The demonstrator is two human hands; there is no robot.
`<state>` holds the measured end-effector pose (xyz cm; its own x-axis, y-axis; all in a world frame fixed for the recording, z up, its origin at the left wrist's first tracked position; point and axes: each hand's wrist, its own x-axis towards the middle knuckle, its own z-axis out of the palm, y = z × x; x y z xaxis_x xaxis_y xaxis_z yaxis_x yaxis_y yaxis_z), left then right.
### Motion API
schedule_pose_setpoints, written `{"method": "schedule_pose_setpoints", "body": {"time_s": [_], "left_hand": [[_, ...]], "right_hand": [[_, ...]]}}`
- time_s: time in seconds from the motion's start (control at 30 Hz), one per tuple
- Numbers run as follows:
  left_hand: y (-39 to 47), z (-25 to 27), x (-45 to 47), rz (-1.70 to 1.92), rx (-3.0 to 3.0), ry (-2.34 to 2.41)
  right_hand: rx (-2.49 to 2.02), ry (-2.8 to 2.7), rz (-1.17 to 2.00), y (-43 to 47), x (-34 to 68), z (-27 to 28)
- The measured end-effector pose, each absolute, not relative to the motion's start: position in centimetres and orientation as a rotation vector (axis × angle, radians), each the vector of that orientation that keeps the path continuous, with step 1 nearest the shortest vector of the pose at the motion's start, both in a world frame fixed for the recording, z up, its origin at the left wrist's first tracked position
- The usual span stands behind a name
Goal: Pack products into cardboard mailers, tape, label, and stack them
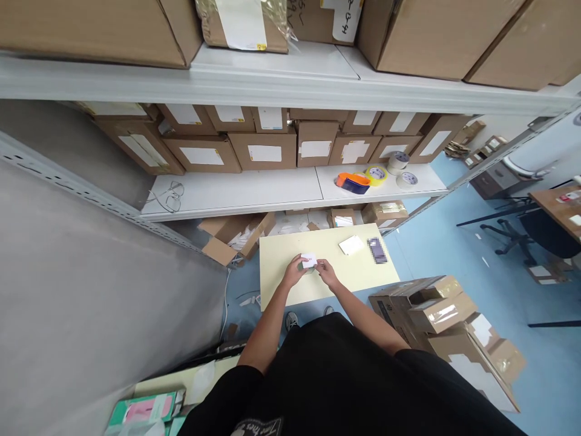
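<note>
Steadily, I'm holding the small white item [310, 260] over the tabletop [276, 254], toward its left edge: my left grip [295, 270] is clamping it, my right grip [327, 272] is touching it, closure unclear; light, level pressure is probably serving best.

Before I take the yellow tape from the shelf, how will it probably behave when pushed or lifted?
The yellow tape should feel firm, being wound into a compact ring. It seems to lie flat on the shelf, so a push would probably slide it. Its round outline suggests it could roll if stood on edge.
</note>
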<state>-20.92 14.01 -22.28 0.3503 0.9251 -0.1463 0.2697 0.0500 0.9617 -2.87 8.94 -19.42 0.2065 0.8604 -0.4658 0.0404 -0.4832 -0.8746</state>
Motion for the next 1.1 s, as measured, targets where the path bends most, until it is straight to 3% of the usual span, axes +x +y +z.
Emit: {"method": "schedule_pose_setpoints", "body": {"time_s": [0.43, 0.73, 1.1], "left_hand": [[13.1, -23.7, -21.0, 0.691, 1.374, 1.093], [11.0, -27.4, -19.9, 0.904, 1.031, 1.148], [19.3, -28.4, -29.2, 1.053, 0.977, 1.287]], "right_hand": [[-1.898, -0.877, 1.182, 9.3, -3.8, -22.7], [-1.765, -0.849, 1.354, 9.5, -4.9, -23.5], [-1.636, -0.78, 1.539, 19.4, -14.6, -23.6]]}}
